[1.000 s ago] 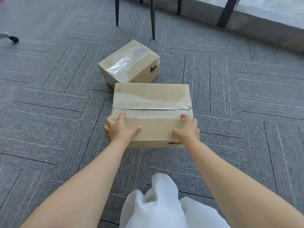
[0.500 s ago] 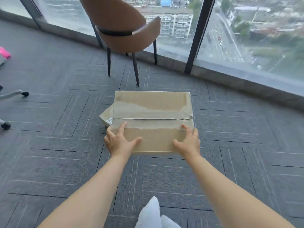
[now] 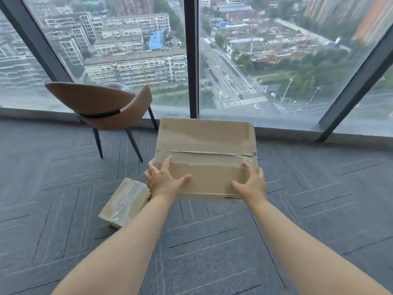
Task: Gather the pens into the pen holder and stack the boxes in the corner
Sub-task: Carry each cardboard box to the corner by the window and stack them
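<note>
A large taped cardboard box [image 3: 204,143] is held up off the floor in front of me. My left hand [image 3: 163,179] grips its near left corner and my right hand [image 3: 252,183] grips its near right corner, fingers spread over the top. A smaller cardboard box [image 3: 124,202] with shiny tape lies on the grey carpet below and to the left of the big box, partly behind my left hand. No pens or pen holder are in view.
A brown chair [image 3: 100,107] on thin black legs stands at the left by the floor-to-ceiling window [image 3: 276,60]. A low sill [image 3: 297,133] runs along the glass. Dark window posts [image 3: 192,56] rise behind the box. Grey carpet tiles [image 3: 212,241] cover the floor.
The large box has been lifted off the floor with both hands. My view has tilted up from the carpet to the window, and the small box now appears lower left.
</note>
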The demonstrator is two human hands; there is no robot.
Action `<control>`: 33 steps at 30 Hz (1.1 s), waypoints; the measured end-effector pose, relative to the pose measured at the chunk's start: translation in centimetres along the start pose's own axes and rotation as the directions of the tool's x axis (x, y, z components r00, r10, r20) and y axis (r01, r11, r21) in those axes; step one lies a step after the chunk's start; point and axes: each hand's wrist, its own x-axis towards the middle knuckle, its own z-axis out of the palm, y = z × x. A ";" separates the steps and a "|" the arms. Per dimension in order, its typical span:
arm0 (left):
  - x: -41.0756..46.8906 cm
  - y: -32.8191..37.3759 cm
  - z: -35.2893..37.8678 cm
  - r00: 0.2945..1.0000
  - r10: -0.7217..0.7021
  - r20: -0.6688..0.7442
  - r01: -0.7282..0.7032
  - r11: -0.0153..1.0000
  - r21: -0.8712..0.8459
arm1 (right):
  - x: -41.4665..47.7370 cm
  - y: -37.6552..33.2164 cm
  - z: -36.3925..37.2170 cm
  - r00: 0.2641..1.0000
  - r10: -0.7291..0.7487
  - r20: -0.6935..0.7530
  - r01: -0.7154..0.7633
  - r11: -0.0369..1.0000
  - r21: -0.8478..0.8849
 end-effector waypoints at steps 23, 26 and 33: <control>-2.9 47.4 24.9 0.912 0.353 0.207 -0.337 0.935 -0.111 | 21.3 19.9 -40.1 0.869 0.169 -0.465 -0.144 0.986 0.089; -3.7 52.5 28.0 0.888 0.395 0.233 -0.379 0.918 -0.114 | 23.4 22.7 -44.4 0.845 0.207 -0.494 -0.181 0.978 0.101; -4.7 62.7 34.5 0.795 0.528 0.300 -0.506 0.849 -0.153 | 26.8 28.2 -52.0 0.757 0.293 -0.585 -0.250 0.956 0.155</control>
